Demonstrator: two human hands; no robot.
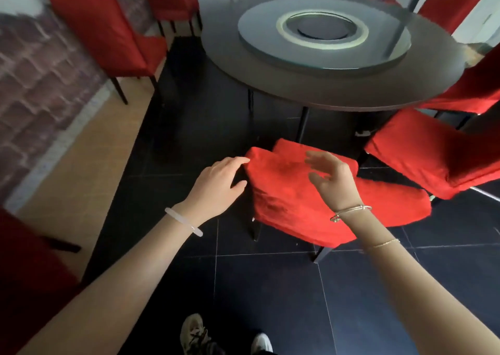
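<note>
A chair in a red fabric cover (292,197) stands in front of me, its back toward me and its seat under the round dark table (319,84). My left hand (219,184) touches the left top corner of the chair back with loosely bent fingers. My right hand (332,177) hovers over the top of the chair back with its fingers spread, holding nothing. Each wrist wears a bracelet.
A glass turntable (322,35) sits on the table. More red chairs stand around: two at the left by the brick wall (108,38), two at the right (433,154), one at my lower left (24,273). The floor is dark tile, and my shoes (194,333) show below.
</note>
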